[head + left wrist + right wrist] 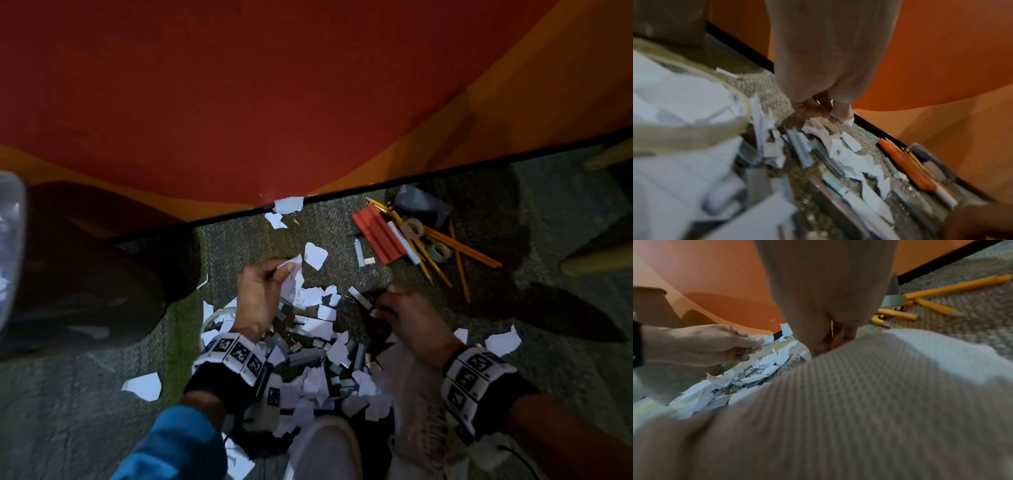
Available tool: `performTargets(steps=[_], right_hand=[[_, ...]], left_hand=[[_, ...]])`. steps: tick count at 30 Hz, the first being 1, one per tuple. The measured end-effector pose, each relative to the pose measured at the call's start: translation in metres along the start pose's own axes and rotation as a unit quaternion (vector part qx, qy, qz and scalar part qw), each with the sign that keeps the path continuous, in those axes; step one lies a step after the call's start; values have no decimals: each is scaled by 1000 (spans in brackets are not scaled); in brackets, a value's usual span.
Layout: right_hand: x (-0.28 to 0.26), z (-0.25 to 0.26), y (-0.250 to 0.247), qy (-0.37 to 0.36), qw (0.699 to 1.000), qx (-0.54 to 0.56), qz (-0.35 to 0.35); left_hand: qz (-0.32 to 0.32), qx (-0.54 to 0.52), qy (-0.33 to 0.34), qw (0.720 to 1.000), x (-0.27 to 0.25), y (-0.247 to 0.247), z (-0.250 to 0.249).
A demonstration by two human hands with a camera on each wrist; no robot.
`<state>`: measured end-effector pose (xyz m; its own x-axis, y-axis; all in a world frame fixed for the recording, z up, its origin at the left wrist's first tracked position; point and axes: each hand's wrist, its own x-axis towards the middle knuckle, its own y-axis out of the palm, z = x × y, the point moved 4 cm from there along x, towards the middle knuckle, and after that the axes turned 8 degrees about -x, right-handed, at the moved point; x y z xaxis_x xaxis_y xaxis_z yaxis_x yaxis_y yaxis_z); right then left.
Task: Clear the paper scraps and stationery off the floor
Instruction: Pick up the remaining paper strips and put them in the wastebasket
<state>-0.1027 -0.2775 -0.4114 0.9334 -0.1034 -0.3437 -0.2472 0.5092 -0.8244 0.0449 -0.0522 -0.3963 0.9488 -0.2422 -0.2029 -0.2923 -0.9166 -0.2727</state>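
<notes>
Torn white paper scraps (pixel 318 329) and grey staple strips (pixel 305 356) lie heaped on the carpet between my hands. My left hand (pixel 286 272) pinches a bunch of white scraps (pixel 294 263) just above the heap; the left wrist view shows its fingers (pixel 818 108) closed on them, and the right wrist view shows the same hand (pixel 748 344). My right hand (pixel 380 305) is curled at the heap's right edge by a white strip (pixel 359 297). My knee (pixel 859 402) hides what it holds.
Yellow pencils (pixel 445 253), a red pack (pixel 376 236), a white marker (pixel 404 241), two tape rolls (pixel 412 228) and a grey object (pixel 424 205) lie at the right by the black baseboard (pixel 445 168). A round container (pixel 694 128) holds paper. A dark bin (pixel 68 274) stands left. My shoe (pixel 325 445) is below.
</notes>
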Motion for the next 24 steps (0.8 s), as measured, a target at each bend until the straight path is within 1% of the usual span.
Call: performTargets(steps=[2,4,7,9,10,11,13,15,17,20,24], right_hand=[[2,2,-3,1,1000,-3,12],[4,7,-13,1,1000,3,-2],[13,23,-29,-14,996,82,-42],[24,38,-30,-43,989,136,-34],[30,46,-29,-53,988,144,-16],[35,54,-28,-55,990,127,9],[45,65,-18,-68,993,60,78],[51,71,-9,-79,990,-6,119],[54,75,-6,-91,987,-34,129],[56,82,-6,-121,982,-73,125],[55,84,-6,-129,982,-102,97]], left_hand=[[31,45,18,998,-4,-1,2],[55,59,31,996,-10,2,2],[91,126,24,988,-18,7,13],[115,148,4,982,-22,7,22],[127,148,3,981,-23,7,23],[142,147,7,979,-24,8,24],[169,189,19,967,-25,10,20],[179,229,31,956,-26,12,13],[182,240,42,952,-28,13,8],[205,278,77,935,-32,17,5],[188,282,94,936,-34,21,-4]])
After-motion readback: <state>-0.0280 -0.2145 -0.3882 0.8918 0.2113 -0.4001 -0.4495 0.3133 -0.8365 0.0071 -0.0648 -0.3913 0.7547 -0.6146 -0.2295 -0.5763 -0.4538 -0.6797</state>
